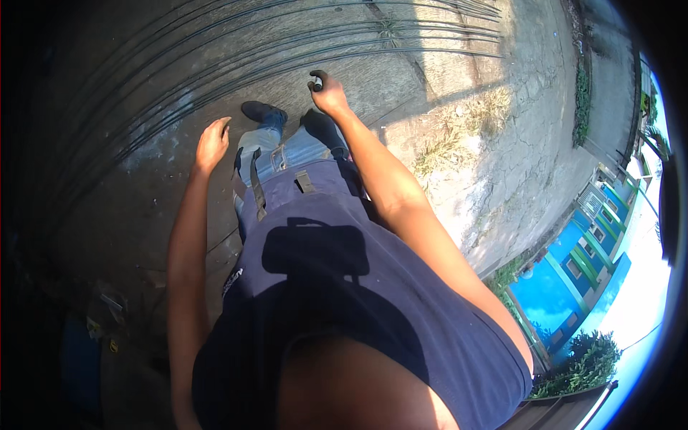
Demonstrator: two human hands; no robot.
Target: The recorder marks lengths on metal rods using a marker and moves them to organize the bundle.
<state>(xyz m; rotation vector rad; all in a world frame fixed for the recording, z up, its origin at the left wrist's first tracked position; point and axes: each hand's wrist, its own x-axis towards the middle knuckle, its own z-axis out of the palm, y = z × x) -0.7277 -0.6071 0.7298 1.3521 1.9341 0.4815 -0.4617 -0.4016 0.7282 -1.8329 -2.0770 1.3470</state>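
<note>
My right hand (331, 97) is held out ahead of my right leg, its fingers curled round a small dark cylindrical object (317, 85). Only one end of that object shows, so its kind is unclear. Out to the left of my legs hangs my left hand (212, 145), fingers loosely stretched and apart from the thumb, with no object visible in it. Beyond both hands, several long thin metal rods (344, 44) lie roughly side by side across the ground. Neither hand touches the rods.
My dark boot (264, 113) stands on rough concrete (530, 143), just short of the rods. Dry grass (466, 129) grows through the concrete to the right. Farther right is a blue and green building (566, 279). Litter (107, 308) lies in shade at lower left.
</note>
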